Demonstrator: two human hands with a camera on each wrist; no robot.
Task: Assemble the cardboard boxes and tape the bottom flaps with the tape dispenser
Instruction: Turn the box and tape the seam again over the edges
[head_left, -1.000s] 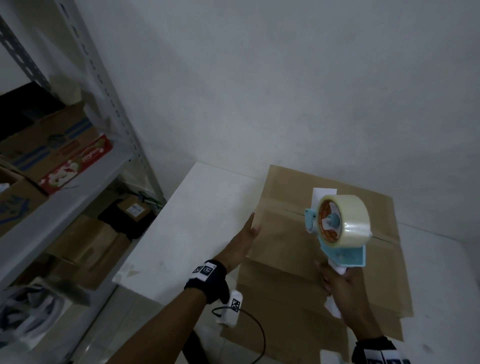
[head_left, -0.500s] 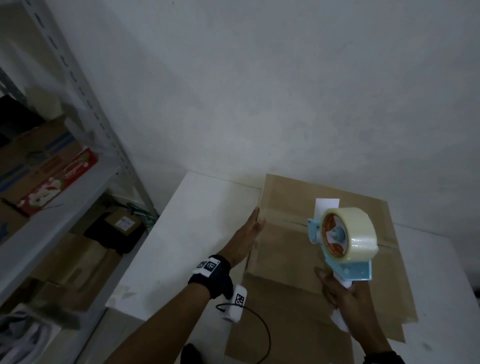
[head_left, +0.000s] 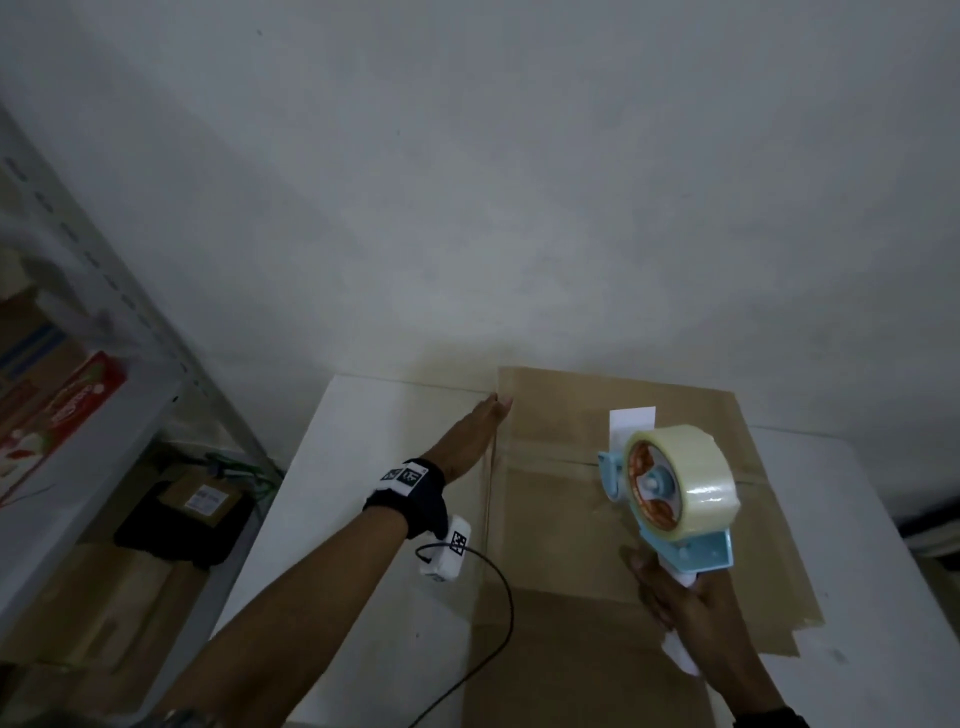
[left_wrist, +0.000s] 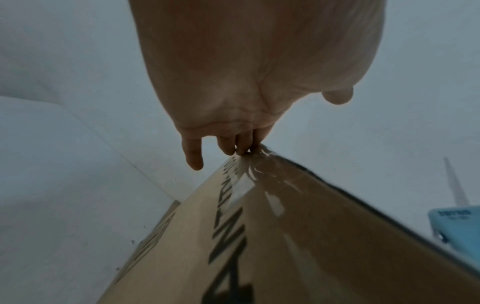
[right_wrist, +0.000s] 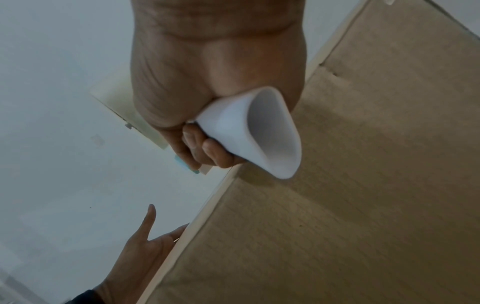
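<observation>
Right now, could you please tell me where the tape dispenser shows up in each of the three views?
Head: the tape dispenser is right of centre, over the cardboard box, held by the right hand.
Left wrist: only a light-blue corner of it shows at the right edge.
Right wrist: only its white handle shows, at the centre, in the hand's grip.
Shared landmark: the box's left edge, where the left hand rests.

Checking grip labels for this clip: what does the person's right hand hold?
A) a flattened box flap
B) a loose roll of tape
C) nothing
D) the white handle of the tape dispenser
D: the right hand grips the white handle of the tape dispenser above the cardboard box.
</observation>
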